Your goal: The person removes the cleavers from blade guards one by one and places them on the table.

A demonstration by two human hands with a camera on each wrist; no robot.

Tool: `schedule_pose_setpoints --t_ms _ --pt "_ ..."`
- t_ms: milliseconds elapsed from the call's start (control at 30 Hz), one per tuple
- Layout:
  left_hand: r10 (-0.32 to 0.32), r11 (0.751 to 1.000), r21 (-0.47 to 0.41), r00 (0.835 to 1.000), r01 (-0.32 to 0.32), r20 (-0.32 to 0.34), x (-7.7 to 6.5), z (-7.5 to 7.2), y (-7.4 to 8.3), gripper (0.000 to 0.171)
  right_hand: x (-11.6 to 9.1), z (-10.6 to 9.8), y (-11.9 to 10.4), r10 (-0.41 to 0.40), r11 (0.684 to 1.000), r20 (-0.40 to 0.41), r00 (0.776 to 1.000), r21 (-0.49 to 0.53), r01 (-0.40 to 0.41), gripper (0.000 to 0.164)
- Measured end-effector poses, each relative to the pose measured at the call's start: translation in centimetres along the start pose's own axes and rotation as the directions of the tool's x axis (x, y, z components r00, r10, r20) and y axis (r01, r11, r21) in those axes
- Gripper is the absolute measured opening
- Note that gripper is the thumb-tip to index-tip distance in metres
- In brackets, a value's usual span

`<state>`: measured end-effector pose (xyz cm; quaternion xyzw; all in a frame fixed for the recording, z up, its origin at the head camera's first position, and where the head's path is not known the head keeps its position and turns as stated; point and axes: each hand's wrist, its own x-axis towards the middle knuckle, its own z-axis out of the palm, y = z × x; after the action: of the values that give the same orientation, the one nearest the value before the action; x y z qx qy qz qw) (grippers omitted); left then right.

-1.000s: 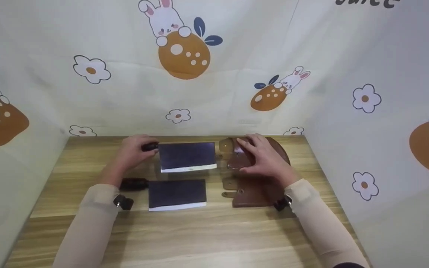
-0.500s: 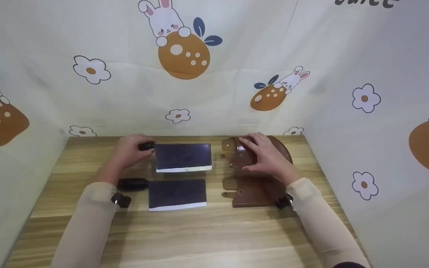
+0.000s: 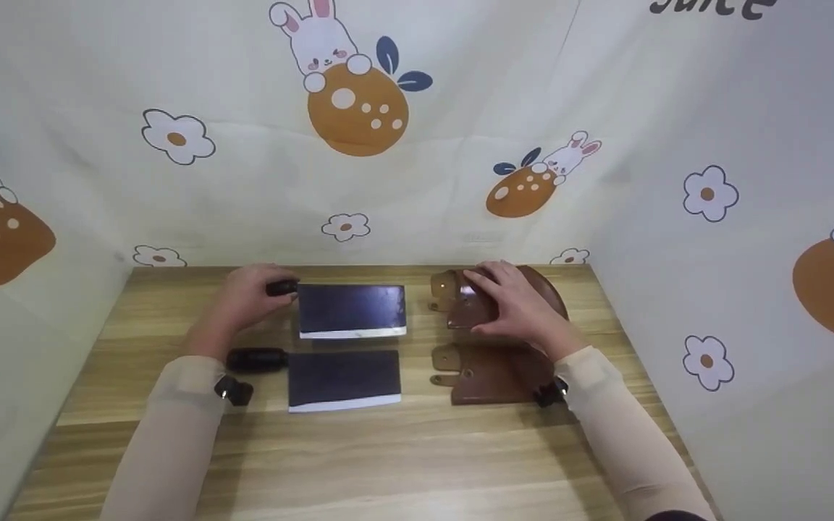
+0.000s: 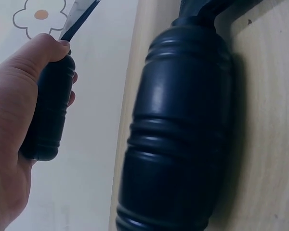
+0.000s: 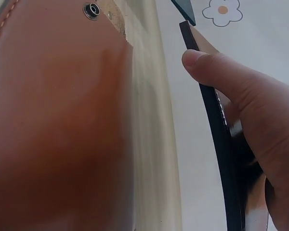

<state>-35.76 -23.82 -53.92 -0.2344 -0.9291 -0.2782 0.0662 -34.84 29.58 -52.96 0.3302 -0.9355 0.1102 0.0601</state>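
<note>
My left hand point(image 3: 249, 293) grips the black handle of a cleaver point(image 3: 352, 311) with a dark blade and a pale cutting edge. The blade points right, its edge toward me. In the left wrist view the thumb lies along the top of the ribbed handle point(image 4: 50, 110). My right hand point(image 3: 517, 304) holds a brown leather knife sheath point(image 3: 469, 312), thumb on its near edge and fingers over the far side; its strapped end faces the blade across a short gap. The right wrist view shows the thumb pressing the sheath's dark edge point(image 5: 209, 108).
A second cleaver point(image 3: 344, 380) lies on the wooden table point(image 3: 388, 463), nearer to me, its handle beneath the left wrist. Right of it lies a second brown sheath point(image 3: 493, 383), partly under the right forearm. A patterned cloth point(image 3: 243, 188) walls off the back and sides.
The held cleaver has shifted left and slightly toward me along with my left hand. The held sheath has edged a little right, so the gap between them is wider.
</note>
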Motion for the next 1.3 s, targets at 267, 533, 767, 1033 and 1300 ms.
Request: schedule_pose_setpoints --t_ms 267,533,767,1033,1300 --pt "-0.018 1.0 0.02 1.0 0.018 0.011 -0.2 0.5 -0.8 0.036 0.3 1.3 0.5 -0.019 0.999 0.019 1.0 0.031 0.019 0.108" --pt "-0.068 0.998 0.007 0.996 0.068 0.056 0.1 1.4 -2.1 0.039 0.6 2.7 1.2 0.03 0.998 0.061 0.998 0.046 -0.033 0.108" --pt "-0.145 0.987 -0.047 0.984 0.151 0.102 0.0 1.7 -2.7 0.041 0.7 3.2 1.6 0.045 0.997 0.101 0.994 0.061 -0.051 0.108" --pt "-0.194 0.98 -0.005 0.968 0.197 0.16 0.0 2.2 -2.9 0.04 0.8 3.4 1.6 0.113 0.986 0.203 0.973 0.1 -0.135 0.105" --pt "-0.177 0.982 -0.036 0.974 0.184 0.142 0.0 2.7 -2.9 0.033 1.4 3.1 1.8 0.144 0.955 0.348 0.926 0.197 -0.223 0.103"
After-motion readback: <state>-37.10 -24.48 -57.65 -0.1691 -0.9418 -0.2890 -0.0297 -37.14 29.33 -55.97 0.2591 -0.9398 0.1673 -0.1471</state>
